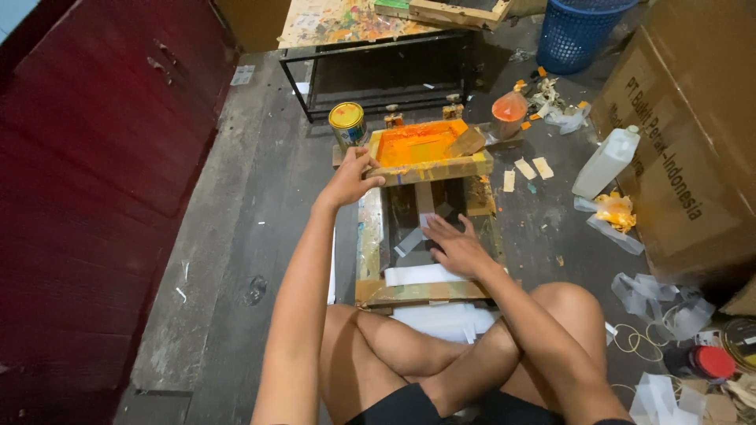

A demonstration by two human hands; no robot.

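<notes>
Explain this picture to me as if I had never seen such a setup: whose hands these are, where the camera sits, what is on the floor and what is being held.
There is no machine here. The picture comes from a camera worn on a person's head, looking down at their own arms and crossed legs as they sit on the floor.

The left hand grips the corner of a wooden frame lifted at an angle, its screen covered in orange ink. The right hand lies flat on the board beneath the frame, next to a white sheet.

Around them: a small tin can with a yellow lid, a bag of orange ink, a white plastic bottle, a blue basket, a cardboard box and plastic scraps.
</notes>
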